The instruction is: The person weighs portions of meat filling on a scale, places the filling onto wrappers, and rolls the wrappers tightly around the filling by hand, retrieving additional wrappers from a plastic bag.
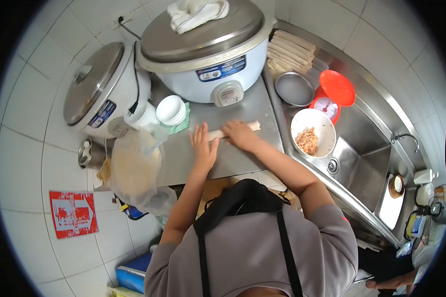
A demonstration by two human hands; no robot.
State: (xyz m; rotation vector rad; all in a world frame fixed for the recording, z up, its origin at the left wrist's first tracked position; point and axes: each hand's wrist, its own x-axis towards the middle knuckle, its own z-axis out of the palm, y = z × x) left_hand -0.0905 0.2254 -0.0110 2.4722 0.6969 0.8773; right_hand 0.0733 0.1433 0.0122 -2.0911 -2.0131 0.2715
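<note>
Grey shirt [262, 247]: ours, nearest the camera, with black straps [203, 262] over it.
Left hand [201, 141]: ours, open, fingers extended, laid at the near-left end of the pale roll [255, 126], not clenched.
Right hand [239, 134]: ours, palm down over the same roll, unclenched, fingers pointing left.
Pale roll: one, lying on the steel table [183, 161], its right end showing past our right hand.
Clear bag [136, 161]: left of our hands, with round pale sheets inside.
White bowls [171, 110]: stacked, on a green cloth [182, 123].
Cookers: two, lidded; the larger cooker [210, 79] beyond our hands, with a white towel [198, 14] on its lid; the smaller cooker [96, 91] to its left.
White bowl of filling [324, 123]: to our right, beside the sink [364, 166].
Red scale [327, 106]: just beyond that bowl, near a round grey pan [294, 89].
Stacked rolls [291, 51]: several, far right of the larger cooker.
</note>
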